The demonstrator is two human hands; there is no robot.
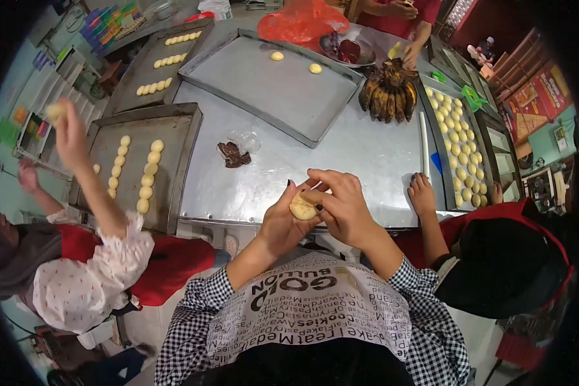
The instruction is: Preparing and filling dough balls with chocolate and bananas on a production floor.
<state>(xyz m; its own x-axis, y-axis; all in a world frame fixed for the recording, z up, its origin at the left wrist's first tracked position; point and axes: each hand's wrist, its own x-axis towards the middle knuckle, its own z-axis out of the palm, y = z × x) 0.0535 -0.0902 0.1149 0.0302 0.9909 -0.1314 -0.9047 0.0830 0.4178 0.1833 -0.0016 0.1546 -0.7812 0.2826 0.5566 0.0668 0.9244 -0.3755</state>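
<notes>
Together we cradle a pale dough piece (303,207) above the steel table (341,161): our left hand (283,222) cups it from below, while our right hand (341,202) curls its fingers closed over it, pinching it into shape.

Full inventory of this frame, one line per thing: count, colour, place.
table: one, steel, centre
trays: at least four, grey metal; centre one holds two dough balls
dough balls: many, pale yellow, in rows on left, far-left and right trays
bananas: one bunch, dark brown, right of centre tray
filling: one dark brown lump on clear plastic, mid-table
red bag: one, far edge
bowl: one, metal, beside the bag
co-workers: three, left, right, far side
dough piece: one, pale yellow, in both hands
left hand: cupping it
right hand: pinching it
</notes>
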